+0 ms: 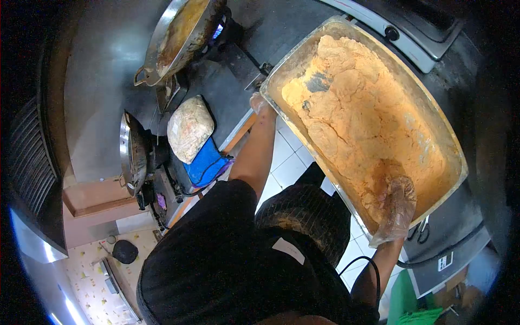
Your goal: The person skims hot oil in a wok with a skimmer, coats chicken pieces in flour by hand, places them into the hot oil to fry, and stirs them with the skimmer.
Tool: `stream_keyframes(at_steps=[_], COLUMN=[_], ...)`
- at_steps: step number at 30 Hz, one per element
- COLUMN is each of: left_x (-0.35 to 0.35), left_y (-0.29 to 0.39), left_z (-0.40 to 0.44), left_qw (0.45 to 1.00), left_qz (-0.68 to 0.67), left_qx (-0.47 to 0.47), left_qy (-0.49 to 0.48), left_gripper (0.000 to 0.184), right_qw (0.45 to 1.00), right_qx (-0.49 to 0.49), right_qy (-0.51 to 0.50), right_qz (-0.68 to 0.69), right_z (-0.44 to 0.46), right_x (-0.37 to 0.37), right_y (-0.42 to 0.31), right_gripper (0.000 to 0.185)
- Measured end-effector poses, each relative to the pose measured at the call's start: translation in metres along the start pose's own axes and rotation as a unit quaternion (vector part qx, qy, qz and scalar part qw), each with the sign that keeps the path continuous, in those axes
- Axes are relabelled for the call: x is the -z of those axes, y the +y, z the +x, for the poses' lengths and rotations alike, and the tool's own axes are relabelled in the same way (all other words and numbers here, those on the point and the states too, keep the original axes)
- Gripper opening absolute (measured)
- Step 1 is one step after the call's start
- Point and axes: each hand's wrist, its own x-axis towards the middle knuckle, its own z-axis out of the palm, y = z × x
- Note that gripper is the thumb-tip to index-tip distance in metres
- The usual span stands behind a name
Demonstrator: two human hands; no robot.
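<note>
A large rectangular metal tub (355,208) holds a thick bed of orange-tinted breading flour (363,103), lumpy and cracked on top. My right hand (400,203), in a clear plastic glove coated with flour, is down in the breading at the tub's near right end. Its fingers are curled and partly buried, and what they hold, if anything, is hidden. At the tub's left corner my left hand (261,104), also in a clear glove, is closed on the rim. Grey patches (318,82) show among the flour near that corner.
On the left, a large wok (181,38) of oil sits over a lit burner, with another pan (132,151) nearby. A bag of pale flour (190,129) rests by a blue cloth (206,162). Scissors (422,232) and a cable lie right; a stove (401,27) stands behind the tub.
</note>
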Motion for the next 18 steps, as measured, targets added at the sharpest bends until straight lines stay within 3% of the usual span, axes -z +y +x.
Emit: stream_keyframes(at_steps=[4,6,8,9,10,12,14,15,17,18], left_x=[0.006,0.032,0.063,0.071,0.092,0.185,0.214,0.245,0.24,0.221], left_y=[-0.015,-0.024,-0.031,-0.037,-0.021,0.009,0.036,0.052,0.077,0.085], left_z=[-0.015,-0.04,-0.065,-0.067,-0.073,-0.078,-0.047,-0.032,0.022,0.043], left_qw=[0.959,0.87,0.779,0.753,0.631,0.664,0.64,0.678,0.789,0.833], left_qz=[-0.272,-0.466,-0.596,-0.624,-0.739,-0.727,-0.764,-0.715,-0.515,-0.409], left_qx=[0.077,0.154,0.188,0.148,0.049,-0.034,-0.084,-0.164,-0.334,-0.372], left_qy=[-0.032,-0.036,0.052,0.145,0.231,0.173,0.007,-0.037,0.024,0.04], left_gripper=[0.024,0.021,0.02,0.02,0.015,0.022,0.032,0.037,0.051,0.059], right_qw=[0.997,0.998,0.993,0.987,0.98,0.973,0.97,0.971,0.973,0.972], right_qx=[0.074,0.055,0.05,0.065,0.081,0.109,0.131,0.142,0.155,0.159], right_qy=[0.015,-0.016,-0.033,-0.045,-0.057,-0.068,-0.064,-0.053,-0.025,-0.027], right_qz=[-0.01,0.035,0.102,0.138,0.172,0.194,0.193,0.185,0.17,0.174], right_z=[0.012,0.005,-0.008,-0.011,-0.012,-0.009,-0.006,-0.003,0.003,0.006], right_x=[-0.004,-0.013,-0.025,-0.031,-0.036,-0.053,-0.074,-0.087,-0.113,-0.125], right_y=[0.005,-0.012,-0.034,-0.039,-0.044,-0.057,-0.065,-0.066,-0.067,-0.069], right_gripper=[0.02,0.023,0.024,0.024,0.024,0.026,0.028,0.029,0.031,0.029])
